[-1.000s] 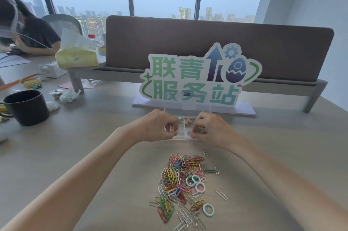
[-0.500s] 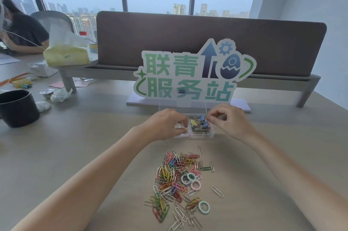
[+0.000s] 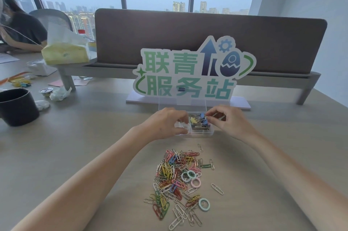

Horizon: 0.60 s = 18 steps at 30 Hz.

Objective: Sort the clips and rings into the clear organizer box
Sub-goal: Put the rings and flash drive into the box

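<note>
Both my forearms reach forward over the table [image 3: 56, 155]. My left hand [image 3: 165, 123] curls over the left half of the clear organizer box [image 3: 202, 132], fingers bent down on it, thumb along its near edge; I judge it closed on the box. My right hand [image 3: 228, 121] sits at the box's 3 o'clock side, thumb and forefinger pinched together at a blue binder clip [image 3: 203, 117] in the right compartment; I cannot tell whether they actually hold it. The two hands are apart, the box's right compartment between them.

That compartment holds binder clips, a yellow one and blue ones among them; I cannot count them. The lid [image 3: 181, 103] stands upright at the box's 12 o'clock edge.

At 6 o'clock from the box lies the paper clip pile [image 3: 175, 172], too many to count. I count four rings [image 3: 195, 182]: two overlapping pale-green ones, one pink, and one mint apart at the pile's 5 o'clock. One silver clip [image 3: 217, 188] lies alone at 3 o'clock.

The sign [image 3: 188, 72] stands just behind the lid. A dark mug [image 3: 17, 106] sits well off at 9 o'clock. Bare tabletop lies to either side of the pile.
</note>
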Available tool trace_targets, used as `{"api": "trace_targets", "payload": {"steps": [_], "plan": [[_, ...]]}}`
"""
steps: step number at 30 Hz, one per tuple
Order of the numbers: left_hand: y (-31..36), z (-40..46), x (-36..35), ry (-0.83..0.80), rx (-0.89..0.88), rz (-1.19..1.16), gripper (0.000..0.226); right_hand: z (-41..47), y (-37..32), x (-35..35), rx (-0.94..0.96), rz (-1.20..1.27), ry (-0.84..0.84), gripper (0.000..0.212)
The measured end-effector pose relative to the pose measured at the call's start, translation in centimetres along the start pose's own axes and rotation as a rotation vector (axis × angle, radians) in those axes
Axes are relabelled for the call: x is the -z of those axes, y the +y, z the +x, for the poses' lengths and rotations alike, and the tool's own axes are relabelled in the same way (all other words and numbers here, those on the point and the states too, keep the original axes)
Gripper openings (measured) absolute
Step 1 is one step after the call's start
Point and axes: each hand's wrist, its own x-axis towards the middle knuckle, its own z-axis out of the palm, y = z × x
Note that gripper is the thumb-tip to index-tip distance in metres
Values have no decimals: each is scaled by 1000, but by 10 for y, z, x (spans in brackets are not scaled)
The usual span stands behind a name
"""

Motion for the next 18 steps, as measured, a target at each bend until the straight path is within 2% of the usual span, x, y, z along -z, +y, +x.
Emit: {"api": "trace_targets", "payload": {"steps": [11,18], "plan": [[3,-2,-2,90,-48,-27,11,-1,4,-2,-27,-26,-8,11],[4,-4,-1,89,-73,14,18,-1,4,-1,-35,-48,-9,11]]}}
